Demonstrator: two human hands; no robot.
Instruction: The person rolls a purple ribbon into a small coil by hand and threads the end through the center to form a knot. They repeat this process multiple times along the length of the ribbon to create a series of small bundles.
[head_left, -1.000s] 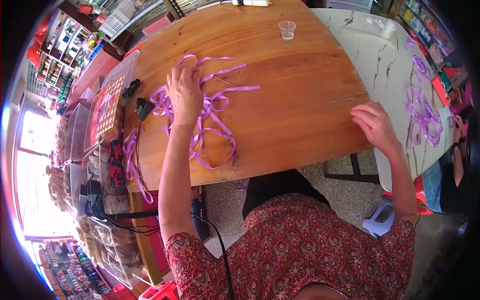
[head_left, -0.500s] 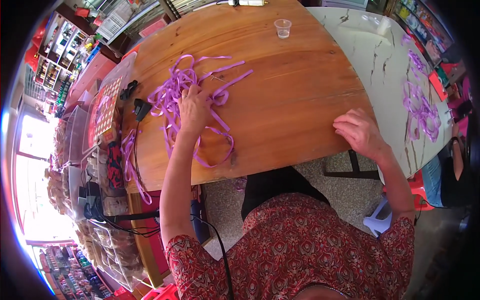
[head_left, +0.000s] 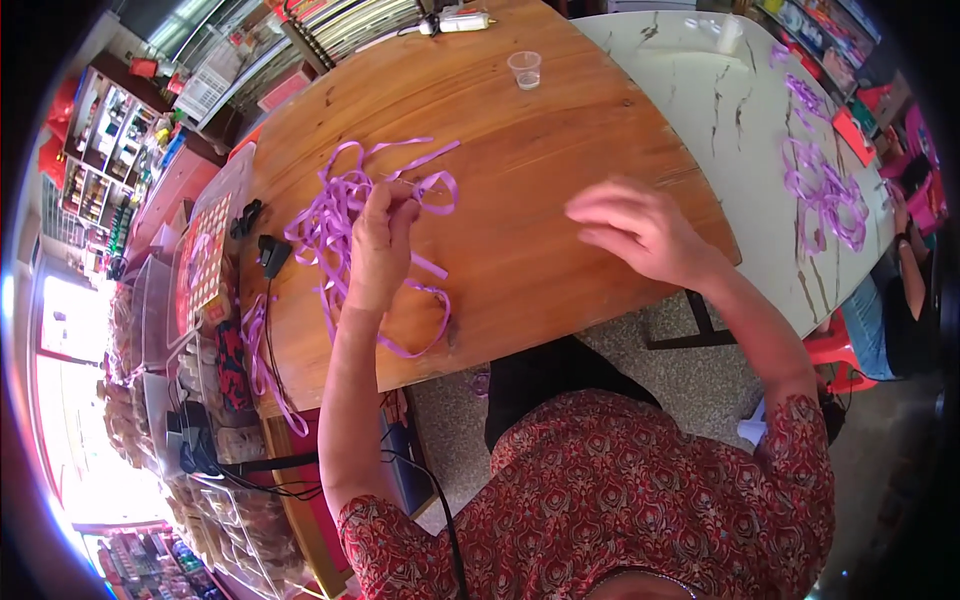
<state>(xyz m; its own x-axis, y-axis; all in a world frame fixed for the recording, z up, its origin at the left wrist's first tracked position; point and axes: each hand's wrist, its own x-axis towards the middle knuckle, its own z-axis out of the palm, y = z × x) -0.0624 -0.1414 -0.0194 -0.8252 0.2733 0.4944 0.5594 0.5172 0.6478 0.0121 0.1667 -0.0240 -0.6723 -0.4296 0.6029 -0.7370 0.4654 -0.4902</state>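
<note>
A tangled heap of purple ribbon point(head_left: 338, 205) lies on the left part of the wooden table point(head_left: 520, 250). My left hand point(head_left: 382, 250) is raised at the heap's right side, with thumb and fingers pinched together. A thin pale bit and a ribbon loop point(head_left: 440, 192) show by its fingertips, but what exactly sits in the pinch is too small to make out. Over the table's right side is my right hand point(head_left: 645, 228), slightly blurred. Its fingers stretch leftward, the thumb apart from them, and nothing shows between them.
A clear plastic cup point(head_left: 525, 70) stands toward the far edge. Black clips point(head_left: 270, 255) and a cable lie left of the ribbon. The marbled white table point(head_left: 690, 120) adjoins on the right, bearing more purple ribbon point(head_left: 825, 195); another person's arm point(head_left: 908, 265) rests beyond.
My left hand has lifted from the ribbon heap and closed into a pinch; the ribbon at its right has shifted. My right hand has moved left from the table's edge, and its fingers have straightened.
</note>
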